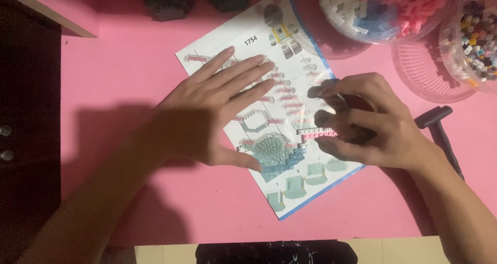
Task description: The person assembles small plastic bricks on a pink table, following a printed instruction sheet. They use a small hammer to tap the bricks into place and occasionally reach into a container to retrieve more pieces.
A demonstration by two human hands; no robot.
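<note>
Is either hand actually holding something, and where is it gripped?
The right hand pinches a thin pink-and-white brick strip by its right end. The left hand holds nothing, lying flat on the instruction sheet.

The left hand (207, 116) lies flat and open, fingers spread, palm down on the instruction sheet (269, 103). The right hand (362, 121) hovers curled over the sheet's right edge, fingertips apparently pinched together; both forearms reach in from below.

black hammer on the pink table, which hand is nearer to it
Right. The right hand, holding a small pink and white brick strip, sits just left of the black hammer. The left hand lies flat on the instruction sheet, farther left.
</note>
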